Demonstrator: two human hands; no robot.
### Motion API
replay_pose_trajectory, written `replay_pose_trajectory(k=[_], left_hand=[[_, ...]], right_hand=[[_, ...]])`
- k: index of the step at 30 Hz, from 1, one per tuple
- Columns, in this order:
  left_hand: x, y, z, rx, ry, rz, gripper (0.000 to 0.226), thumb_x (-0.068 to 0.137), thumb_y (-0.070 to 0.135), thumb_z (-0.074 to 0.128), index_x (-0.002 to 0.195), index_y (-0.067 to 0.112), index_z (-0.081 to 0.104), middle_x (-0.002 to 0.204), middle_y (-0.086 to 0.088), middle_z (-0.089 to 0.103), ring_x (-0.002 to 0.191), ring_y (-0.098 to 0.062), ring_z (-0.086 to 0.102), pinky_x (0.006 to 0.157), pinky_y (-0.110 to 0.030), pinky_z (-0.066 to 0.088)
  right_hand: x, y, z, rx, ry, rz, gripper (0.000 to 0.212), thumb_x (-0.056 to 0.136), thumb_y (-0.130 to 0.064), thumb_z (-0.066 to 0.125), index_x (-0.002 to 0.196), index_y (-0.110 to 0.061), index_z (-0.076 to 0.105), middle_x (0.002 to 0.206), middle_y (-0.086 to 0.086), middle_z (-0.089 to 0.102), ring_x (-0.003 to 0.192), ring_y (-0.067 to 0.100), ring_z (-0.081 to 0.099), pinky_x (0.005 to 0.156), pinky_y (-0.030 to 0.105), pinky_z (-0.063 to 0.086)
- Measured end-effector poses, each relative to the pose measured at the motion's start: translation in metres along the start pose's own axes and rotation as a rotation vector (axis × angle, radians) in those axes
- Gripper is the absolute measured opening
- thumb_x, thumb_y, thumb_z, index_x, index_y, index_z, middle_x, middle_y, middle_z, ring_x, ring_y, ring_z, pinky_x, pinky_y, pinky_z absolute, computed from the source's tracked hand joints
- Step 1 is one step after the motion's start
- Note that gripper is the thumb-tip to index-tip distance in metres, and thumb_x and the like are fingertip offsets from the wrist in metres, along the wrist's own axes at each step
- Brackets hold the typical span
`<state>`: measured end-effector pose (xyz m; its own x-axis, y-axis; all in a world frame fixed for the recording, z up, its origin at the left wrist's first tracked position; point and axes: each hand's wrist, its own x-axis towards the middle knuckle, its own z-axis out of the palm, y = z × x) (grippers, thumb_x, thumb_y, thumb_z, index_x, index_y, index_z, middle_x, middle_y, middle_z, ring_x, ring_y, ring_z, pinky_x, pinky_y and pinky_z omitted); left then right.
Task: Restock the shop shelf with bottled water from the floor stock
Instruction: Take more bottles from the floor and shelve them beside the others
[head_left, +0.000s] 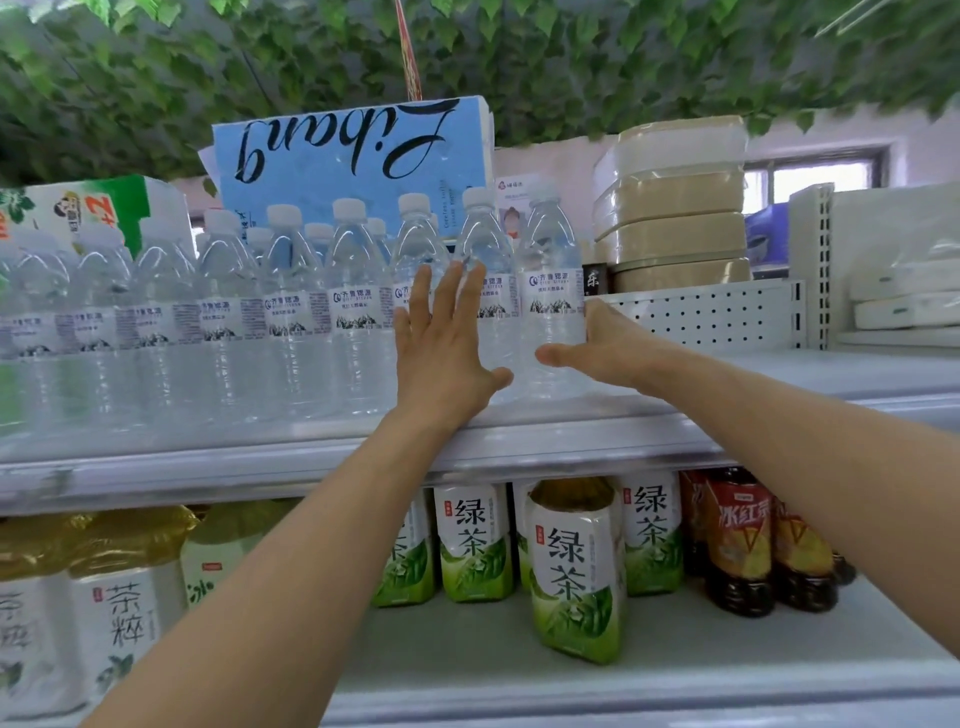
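Starting nearest the camera, both forearms rise from the bottom edge, elbows cut off. On the lower shelf (727, 654) one green tea bottle (574, 577) stands forward of its row; the left forearm hides the bottles behind it, and the shrink-wrapped tea packs (119, 597) at left are cut by the frame edge. Red-labelled tea bottles (737, 540) stand at right, their tops hidden by the upper shelf (260, 467). On that upper shelf the left hand (447, 343) lies flat, fingers straight and spread, pressed against the fronts of the bottles beside the end one. The right hand (608, 343) sits against the right side of the end water bottle (550, 280), thumb across its front; its fingers are hidden, so a grasp cannot be confirmed. The water bottle row (291, 312) runs leftward, blurring toward the frame edge; each holds clear water under a white cap. Behind stand a blue box (353, 156), lettering inverted, and film-wrapped tan tubs (675, 208), contents unseen
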<state>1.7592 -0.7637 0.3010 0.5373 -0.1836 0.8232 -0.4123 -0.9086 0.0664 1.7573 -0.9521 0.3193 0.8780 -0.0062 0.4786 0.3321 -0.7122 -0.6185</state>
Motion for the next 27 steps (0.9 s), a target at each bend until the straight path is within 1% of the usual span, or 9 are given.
replay_pose_trajectory(k=[5, 8, 10, 12, 14, 18, 21, 24, 27], left_hand=[[-0.013, 0.001, -0.014, -0.088, 0.187, 0.066, 0.085, 0.085, 0.042, 0.069, 0.154, 0.02, 0.025, 0.158, -0.005, 0.025, 0.147, -0.027, 0.016, 0.12, -0.045, 0.016], [-0.04, 0.005, -0.022, -0.082, 0.264, 0.125, 0.077, 0.085, 0.039, 0.069, 0.15, 0.017, 0.034, 0.152, -0.009, 0.035, 0.138, -0.033, 0.031, 0.115, -0.047, 0.027], [-0.067, 0.01, -0.026, -0.095, 0.243, 0.13, 0.073, 0.086, 0.037, 0.068, 0.149, 0.018, 0.036, 0.15, -0.008, 0.038, 0.134, -0.033, 0.035, 0.11, -0.047, 0.033], [-0.099, 0.018, -0.029, -0.094, 0.211, 0.142, 0.066, 0.088, 0.037, 0.065, 0.147, 0.018, 0.04, 0.145, -0.007, 0.044, 0.13, -0.03, 0.04, 0.105, -0.045, 0.038], [-0.133, 0.029, -0.029, -0.063, 0.192, 0.198, 0.058, 0.089, 0.035, 0.064, 0.141, 0.016, 0.048, 0.137, -0.007, 0.052, 0.124, -0.028, 0.048, 0.099, -0.044, 0.044], [-0.185, 0.06, -0.022, -0.014, 0.141, 0.297, 0.052, 0.088, 0.034, 0.064, 0.134, 0.013, 0.054, 0.123, -0.007, 0.06, 0.106, -0.026, 0.058, 0.084, -0.041, 0.05], [-0.215, 0.085, -0.01, -0.032, 0.055, 0.241, 0.053, 0.088, 0.031, 0.066, 0.135, 0.012, 0.053, 0.122, -0.008, 0.06, 0.104, -0.027, 0.059, 0.08, -0.039, 0.05], [-0.246, 0.109, 0.007, -0.045, -0.086, 0.145, 0.058, 0.088, 0.031, 0.066, 0.139, 0.012, 0.049, 0.126, -0.01, 0.057, 0.109, -0.031, 0.057, 0.081, -0.042, 0.051], [-0.285, 0.132, 0.025, -0.059, -0.245, -0.008, 0.061, 0.091, 0.035, 0.063, 0.145, 0.016, 0.043, 0.131, -0.008, 0.053, 0.112, -0.032, 0.055, 0.077, -0.044, 0.049]], right_hand=[[-0.051, -0.015, -0.001, -0.333, 0.361, -0.18, 0.061, 0.092, -0.041, 0.061, 0.142, -0.019, 0.034, 0.138, 0.004, 0.047, 0.126, 0.024, 0.047, 0.093, 0.044, 0.042], [-0.088, -0.009, -0.001, -0.47, 0.44, -0.29, 0.057, 0.095, -0.037, 0.056, 0.144, -0.019, 0.035, 0.139, 0.004, 0.045, 0.126, 0.024, 0.045, 0.088, 0.041, 0.042], [-0.114, 0.002, -0.001, -0.493, 0.472, -0.333, 0.052, 0.094, -0.034, 0.057, 0.141, -0.017, 0.042, 0.136, 0.005, 0.048, 0.122, 0.024, 0.048, 0.085, 0.038, 0.041], [-0.14, 0.016, -0.001, -0.499, 0.489, -0.381, 0.048, 0.092, -0.029, 0.06, 0.136, -0.014, 0.048, 0.13, 0.007, 0.054, 0.116, 0.027, 0.053, 0.083, 0.041, 0.045], [-0.165, 0.033, -0.001, -0.515, 0.474, -0.433, 0.043, 0.09, -0.024, 0.063, 0.13, -0.011, 0.053, 0.122, 0.01, 0.058, 0.107, 0.029, 0.057, 0.077, 0.043, 0.05], [-0.208, 0.065, -0.002, -0.548, 0.396, -0.451, 0.042, 0.087, -0.024, 0.066, 0.126, -0.011, 0.056, 0.114, 0.008, 0.061, 0.1, 0.029, 0.061, 0.069, 0.035, 0.048], [-0.235, 0.089, -0.002, -0.586, 0.251, -0.443, 0.047, 0.087, -0.027, 0.066, 0.13, -0.012, 0.055, 0.121, 0.008, 0.059, 0.104, 0.03, 0.06, 0.069, 0.035, 0.047], [-0.263, 0.117, 0.0, -0.616, 0.093, -0.418, 0.05, 0.09, -0.031, 0.062, 0.136, -0.014, 0.049, 0.127, 0.008, 0.054, 0.11, 0.029, 0.056, 0.071, 0.037, 0.046], [-0.29, 0.148, 0.005, -0.605, -0.072, -0.307, 0.053, 0.095, -0.037, 0.055, 0.143, -0.021, 0.039, 0.135, 0.004, 0.045, 0.118, 0.027, 0.049, 0.076, 0.039, 0.043]])
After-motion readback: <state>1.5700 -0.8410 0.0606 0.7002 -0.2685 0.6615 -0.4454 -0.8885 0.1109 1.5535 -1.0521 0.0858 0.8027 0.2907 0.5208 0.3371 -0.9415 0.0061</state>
